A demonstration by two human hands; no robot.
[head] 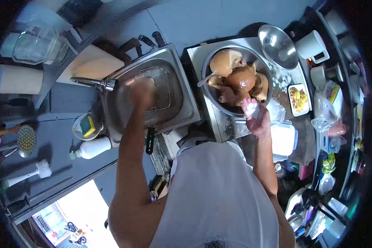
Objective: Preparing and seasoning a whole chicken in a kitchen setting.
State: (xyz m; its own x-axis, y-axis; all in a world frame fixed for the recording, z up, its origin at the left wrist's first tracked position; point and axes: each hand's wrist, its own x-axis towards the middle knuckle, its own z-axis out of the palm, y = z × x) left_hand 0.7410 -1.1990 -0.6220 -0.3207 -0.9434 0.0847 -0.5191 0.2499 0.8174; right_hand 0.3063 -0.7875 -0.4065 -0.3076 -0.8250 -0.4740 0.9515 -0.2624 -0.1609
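My left hand [141, 93] is over the stainless steel sink [116, 122], too blurred for its fingers to be made out. Under and beside it lies a wire basket [168, 93], its black handle [150, 141] reaching over the near rim. My right hand [256, 119] is palm up at the near rim of a large metal bowl [206, 66]. A white substance [252, 109] rests in that palm, and the fingertips reach over the rim by the meat. Large pieces of glossy skin-on meat [240, 77] fill the bowl. A spoon [205, 80] leans on its left side.
A faucet [94, 83] juts over the sink's left side; knives [152, 38] stand behind. Left are a sponge [87, 126] in a bowl and a white bottle [95, 147]. Right are an empty metal bowl [278, 46], a food tray [299, 99] and a white container [283, 139].
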